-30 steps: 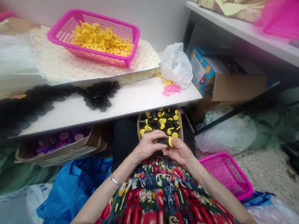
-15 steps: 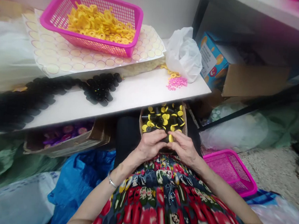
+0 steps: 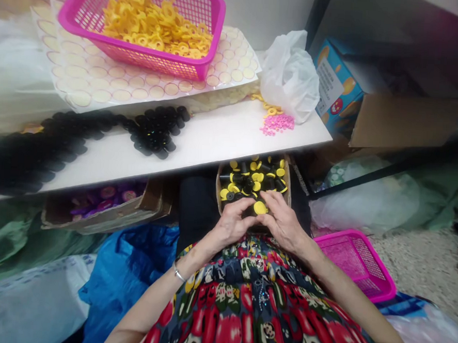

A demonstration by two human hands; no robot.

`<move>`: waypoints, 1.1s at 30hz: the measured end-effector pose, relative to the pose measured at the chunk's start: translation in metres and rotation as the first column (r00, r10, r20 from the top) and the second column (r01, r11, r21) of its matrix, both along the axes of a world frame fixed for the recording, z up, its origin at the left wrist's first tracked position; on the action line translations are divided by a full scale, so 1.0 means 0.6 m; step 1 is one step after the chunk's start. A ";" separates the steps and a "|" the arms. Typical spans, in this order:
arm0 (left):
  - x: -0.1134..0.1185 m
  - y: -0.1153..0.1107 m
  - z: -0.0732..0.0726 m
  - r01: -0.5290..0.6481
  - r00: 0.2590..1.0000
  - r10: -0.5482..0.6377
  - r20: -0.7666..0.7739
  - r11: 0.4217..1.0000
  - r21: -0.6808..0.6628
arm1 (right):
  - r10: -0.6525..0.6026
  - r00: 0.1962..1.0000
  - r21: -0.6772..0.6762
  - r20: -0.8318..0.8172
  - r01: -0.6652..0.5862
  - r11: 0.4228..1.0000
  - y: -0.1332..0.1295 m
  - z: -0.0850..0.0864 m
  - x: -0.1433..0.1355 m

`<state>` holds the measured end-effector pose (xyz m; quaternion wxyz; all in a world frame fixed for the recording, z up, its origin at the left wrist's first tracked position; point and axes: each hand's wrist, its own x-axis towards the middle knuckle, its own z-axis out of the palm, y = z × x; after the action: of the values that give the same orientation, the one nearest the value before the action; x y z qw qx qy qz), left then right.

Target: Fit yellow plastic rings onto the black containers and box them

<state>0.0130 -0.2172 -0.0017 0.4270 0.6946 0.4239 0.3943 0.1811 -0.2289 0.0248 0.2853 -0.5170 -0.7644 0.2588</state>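
Close to my lap, a small black container with a round yellow cap (image 3: pixel 260 208) is held between both hands, its cap turned up toward me. My left hand (image 3: pixel 231 223) curls around its left side with fingers and thumb. On the other side, my right hand (image 3: pixel 284 220) has its thumb and fingertips at the cap's edge. Most of the black body is hidden by my fingers. Just beyond the hands, a cardboard box (image 3: pixel 219 184) on my lap holds many similar black pieces with yellow caps (image 3: pixel 257 177).
On the white table (image 3: pixel 215 134) stand a pink basket (image 3: pixel 158 66) of yellow ring-shaped pieces, rows of black pieces (image 3: pixel 60 145), a white plastic bag (image 3: pixel 291 77) and small pink pieces (image 3: pixel 277 124). An open box with purple pieces (image 3: pixel 107 197) sits below. Another pink basket (image 3: pixel 357 262) rests at right.
The yellow cap has turned from edge-on to facing me between my hands. My right index finger has lifted slightly off it. The view has shifted a little.
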 end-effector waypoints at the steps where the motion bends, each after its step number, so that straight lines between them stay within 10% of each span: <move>1: 0.001 0.000 0.002 0.003 1.000 -0.003 -0.002 1.000 -0.006 | 0.051 0.997 0.018 -0.050 -0.050 0.999 0.001 0.004 0.000; 7: -0.003 0.006 0.018 -0.089 0.994 0.082 0.066 0.990 0.112 | -0.063 0.920 -0.110 -0.388 0.022 0.994 0.001 0.011 -0.001; 11: -0.007 0.014 0.028 -0.007 0.973 0.060 0.224 0.973 -0.229 | -0.172 0.826 -0.204 -0.536 0.071 0.976 -0.003 -0.002 0.003; 16: 0.005 0.007 0.031 0.100 0.921 0.182 0.344 0.745 -0.660 | -0.247 0.799 -0.290 -0.549 0.096 0.952 -0.007 -0.011 0.000; 21: 0.014 0.004 0.039 -0.096 0.887 0.270 0.374 0.901 -0.423 | -0.385 0.764 -0.552 -0.519 0.045 0.833 -0.006 -0.002 0.002; 26: 0.011 0.006 0.033 0.002 0.842 0.295 0.452 0.836 -0.549 | -0.244 0.805 -0.333 -0.541 0.062 0.941 -0.006 0.007 0.007; 33: 0.013 0.007 0.036 -0.021 0.801 0.374 0.468 0.798 -0.602 | -0.224 0.846 -0.354 -0.484 0.044 0.934 -0.004 0.005 0.003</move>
<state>0.0206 -0.2128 0.0199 0.6739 0.3352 0.4493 0.4813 0.1829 -0.2315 0.0278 0.4068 -0.5214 -0.5668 0.4913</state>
